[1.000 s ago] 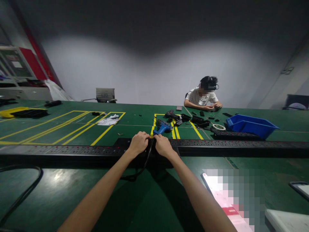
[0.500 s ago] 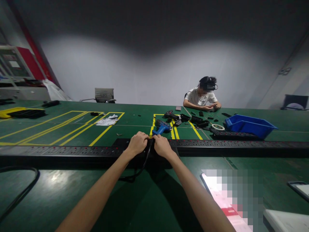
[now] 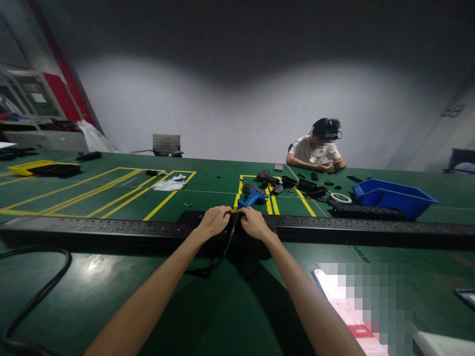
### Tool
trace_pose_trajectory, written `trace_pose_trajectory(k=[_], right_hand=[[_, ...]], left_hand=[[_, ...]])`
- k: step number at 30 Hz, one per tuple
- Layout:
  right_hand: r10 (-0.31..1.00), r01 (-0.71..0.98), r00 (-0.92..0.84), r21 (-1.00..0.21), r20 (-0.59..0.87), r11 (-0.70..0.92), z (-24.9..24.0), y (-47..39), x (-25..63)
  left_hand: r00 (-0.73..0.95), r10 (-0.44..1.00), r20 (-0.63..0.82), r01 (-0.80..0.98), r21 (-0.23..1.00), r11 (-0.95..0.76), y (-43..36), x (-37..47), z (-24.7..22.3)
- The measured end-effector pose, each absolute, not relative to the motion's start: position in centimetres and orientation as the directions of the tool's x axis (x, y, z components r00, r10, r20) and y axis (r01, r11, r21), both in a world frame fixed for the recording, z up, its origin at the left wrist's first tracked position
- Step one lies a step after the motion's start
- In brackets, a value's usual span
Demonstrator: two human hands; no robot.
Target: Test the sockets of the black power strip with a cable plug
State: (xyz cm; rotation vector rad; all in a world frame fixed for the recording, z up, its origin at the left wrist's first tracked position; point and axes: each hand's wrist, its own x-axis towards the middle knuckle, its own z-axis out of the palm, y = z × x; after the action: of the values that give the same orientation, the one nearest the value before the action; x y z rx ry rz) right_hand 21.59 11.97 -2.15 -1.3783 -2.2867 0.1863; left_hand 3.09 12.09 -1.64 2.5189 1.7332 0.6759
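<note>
A long black power strip (image 3: 141, 227) with rows of sockets and small red spots lies crosswise on the green table. At its middle sits a wider black box section (image 3: 191, 217). Both hands meet over this section, at the upper end of a black cable (image 3: 230, 242) that loops down toward me. My left hand (image 3: 215, 221) is closed, its fingertips against the cable end from the left. From the right, my right hand (image 3: 254, 223) is closed at the same spot, its fingers curled. The exact contact at the fingertips is hidden. Just beyond them lies a blue power drill (image 3: 254, 195).
Another person (image 3: 315, 151) sits across the table. A blue bin (image 3: 397, 198), a white tape roll (image 3: 340, 198) and black parts (image 3: 310, 188) lie at the right. Papers (image 3: 169, 184) and a yellow tray (image 3: 27, 168) are at the left. A thick cable (image 3: 40, 291) curves at the near left.
The view has shifted slightly, so most things appear a little farther right. Both hands stay together at the cable end on the power strip.
</note>
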Motion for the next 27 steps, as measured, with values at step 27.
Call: trace_pose_trajectory(k=[27], right_hand=[[0.739, 0.513, -0.498, -0.533, 0.454, 0.673, -1.8, 11.5, 21.8]], left_hand=[[0.269, 0.899, 0.345, 0.923, 0.175, -0.343, 11.6, 3.4, -1.2]])
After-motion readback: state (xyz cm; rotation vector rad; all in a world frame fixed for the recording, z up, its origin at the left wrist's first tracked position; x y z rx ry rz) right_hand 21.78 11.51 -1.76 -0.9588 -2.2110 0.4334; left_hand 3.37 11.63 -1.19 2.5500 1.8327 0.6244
